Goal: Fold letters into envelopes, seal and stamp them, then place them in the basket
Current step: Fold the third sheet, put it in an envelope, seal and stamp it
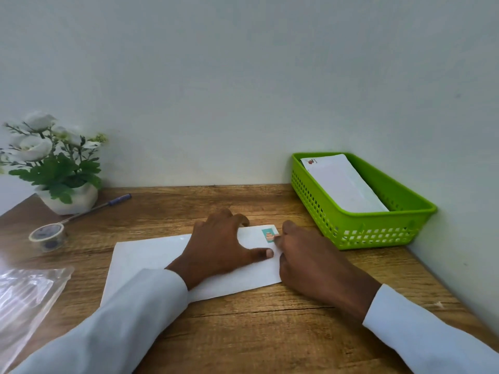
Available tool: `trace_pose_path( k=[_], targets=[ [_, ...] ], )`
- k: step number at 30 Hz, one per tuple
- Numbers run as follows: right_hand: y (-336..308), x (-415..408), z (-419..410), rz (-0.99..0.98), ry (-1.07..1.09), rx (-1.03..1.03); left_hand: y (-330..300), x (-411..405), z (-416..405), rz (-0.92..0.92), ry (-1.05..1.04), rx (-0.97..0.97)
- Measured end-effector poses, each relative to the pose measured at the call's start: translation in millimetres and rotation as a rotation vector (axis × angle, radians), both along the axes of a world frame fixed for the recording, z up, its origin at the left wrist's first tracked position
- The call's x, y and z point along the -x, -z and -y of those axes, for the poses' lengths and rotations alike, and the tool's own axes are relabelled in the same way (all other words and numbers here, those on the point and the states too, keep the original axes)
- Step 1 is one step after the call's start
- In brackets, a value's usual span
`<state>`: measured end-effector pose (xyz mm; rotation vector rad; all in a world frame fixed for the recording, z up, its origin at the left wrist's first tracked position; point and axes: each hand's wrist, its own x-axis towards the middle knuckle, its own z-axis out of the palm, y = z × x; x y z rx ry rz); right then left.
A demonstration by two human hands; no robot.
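Envelope (162,260) lies flat on the table (270,333); left hand (218,247) presses it, fingers spread, while right hand (305,255), curled, fingers the stamp (267,234) at its two-o'clock corner.

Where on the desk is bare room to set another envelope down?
Bare wood lies behind the white envelope, between the blue pen and the green plastic basket, and along the near edge between the sleeves. The left is crowded: tape roll, clear plastic bag.
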<state>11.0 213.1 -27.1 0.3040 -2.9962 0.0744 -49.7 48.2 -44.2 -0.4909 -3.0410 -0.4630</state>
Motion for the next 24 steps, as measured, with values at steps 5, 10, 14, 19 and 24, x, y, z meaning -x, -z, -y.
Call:
trace_pose_path(
  k=[5, 10, 14, 19, 24],
  targets=[
    [5, 4, -3, -0.079, 0.016, 0.161, -20, 14, 19, 0.067, 0.025, -0.311],
    [-15, 7, -4, -0.035, 0.205, 1.008, -60, 3, 29, 0.045, -0.033, -0.706],
    [-39, 0, -5, 0.243, 0.035, 1.718, -93, -5, 28, 0.059, -0.026, -1.015],
    [-64, -5, -7, 0.192, -0.107, 1.755, -131, -2, 7, 0.055, 0.038, -1.326],
    [-116, 22, -45, -0.227, -0.075, 1.712, -180, 17, -21, 0.018, 0.231, -1.524]
  ],
)
